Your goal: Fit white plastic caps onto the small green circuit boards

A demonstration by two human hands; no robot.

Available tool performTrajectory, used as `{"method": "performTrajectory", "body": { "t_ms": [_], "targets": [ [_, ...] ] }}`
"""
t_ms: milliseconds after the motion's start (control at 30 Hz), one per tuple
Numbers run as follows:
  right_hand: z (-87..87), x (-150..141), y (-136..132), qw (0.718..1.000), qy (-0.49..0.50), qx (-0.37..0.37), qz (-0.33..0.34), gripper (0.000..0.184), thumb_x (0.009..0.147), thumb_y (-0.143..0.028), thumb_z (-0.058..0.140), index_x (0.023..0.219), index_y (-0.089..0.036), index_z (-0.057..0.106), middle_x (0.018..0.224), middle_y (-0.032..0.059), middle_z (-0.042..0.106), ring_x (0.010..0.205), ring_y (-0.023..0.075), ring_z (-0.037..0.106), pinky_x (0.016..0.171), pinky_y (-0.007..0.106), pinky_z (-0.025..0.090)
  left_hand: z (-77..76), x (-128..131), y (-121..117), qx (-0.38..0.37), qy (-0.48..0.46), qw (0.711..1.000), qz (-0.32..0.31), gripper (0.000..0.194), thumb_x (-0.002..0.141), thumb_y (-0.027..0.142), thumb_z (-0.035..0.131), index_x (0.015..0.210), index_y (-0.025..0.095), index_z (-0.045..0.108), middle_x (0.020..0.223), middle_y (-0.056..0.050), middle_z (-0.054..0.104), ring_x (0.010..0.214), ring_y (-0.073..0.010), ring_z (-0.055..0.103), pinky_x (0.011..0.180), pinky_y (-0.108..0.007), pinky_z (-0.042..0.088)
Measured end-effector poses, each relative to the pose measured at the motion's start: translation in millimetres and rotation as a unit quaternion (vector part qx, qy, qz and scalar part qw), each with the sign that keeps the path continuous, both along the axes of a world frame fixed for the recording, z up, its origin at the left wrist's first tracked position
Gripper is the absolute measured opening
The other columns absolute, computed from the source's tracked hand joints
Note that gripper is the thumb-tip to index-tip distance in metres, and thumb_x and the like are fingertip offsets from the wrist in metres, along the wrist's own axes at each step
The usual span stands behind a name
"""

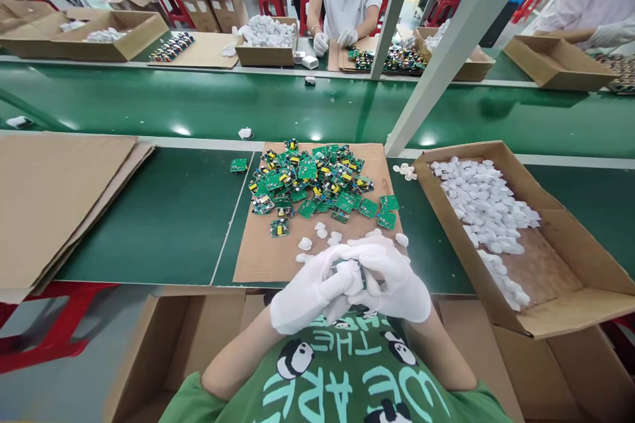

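At lower centre of the frame I have the white-gloved left hand (313,291) and right hand (394,281) closed together on a small part (364,274), mostly hidden by the fingers. Above them I see loose white pieces (305,244) and heaped green circuit boards (307,168) on a cardboard sheet (255,266) atop the worktop (163,225); at right, an open box (560,271) holds more white pieces.

Green panda T-shirt (342,363) and white gloves (397,281)
Short green sleeves (191,403) leave the forearms (238,357) bare; mint capitals (320,396), including ARE and THE, share the front with black-and-white pandas (296,358); gloves cover left hand (312,291) and right hand (394,277) to the wrists.
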State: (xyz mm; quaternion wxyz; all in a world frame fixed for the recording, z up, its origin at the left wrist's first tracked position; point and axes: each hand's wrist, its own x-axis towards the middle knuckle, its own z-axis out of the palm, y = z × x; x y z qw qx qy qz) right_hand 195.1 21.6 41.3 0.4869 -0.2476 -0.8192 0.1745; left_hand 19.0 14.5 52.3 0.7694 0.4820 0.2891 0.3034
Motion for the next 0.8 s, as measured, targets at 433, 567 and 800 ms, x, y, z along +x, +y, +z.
{"method": "performTrajectory", "body": {
  "t_ms": [433,567,800],
  "targets": [
    [2.3,1,-9,0.998,-0.030,-0.002,-0.062,0.028,0.096,-0.047,0.055,0.117,-0.028,0.058,0.096,0.0055,0.072,0.087,0.0234,0.069,0.076,0.038,0.058,10.6,12,-1,-0.075,-0.034,0.997,0.002,0.037,0.093,0.048,0.048,0.091,0.016,0.065,0.063,0.000,0.059,0.036,-0.0065,0.038,0.037,-0.022,0.026],
    [-8.5,4,-11,0.993,-0.073,0.049,-0.084,0.050,0.096,-0.041,0.057,0.140,-0.021,0.043,0.107,0.0104,0.071,0.101,0.0244,0.068,0.083,0.039,0.058,14.6,16,1,-0.029,0.005,0.999,0.014,0.017,0.079,0.031,0.065,0.076,0.014,0.061,0.068,-0.002,0.063,0.048,-0.0090,0.046,0.045,-0.022,0.035],
    [0.7,7,-6,0.994,-0.089,0.044,-0.046,0.037,0.102,-0.044,0.043,0.133,-0.023,0.045,0.104,0.0084,0.069,0.098,0.0213,0.068,0.081,0.037,0.056,11.0,13,-1,-0.031,-0.028,0.999,0.006,0.040,0.077,0.055,0.069,0.084,0.015,0.065,0.077,-0.006,0.064,0.060,-0.0138,0.053,0.054,-0.026,0.043]
  ]
}}
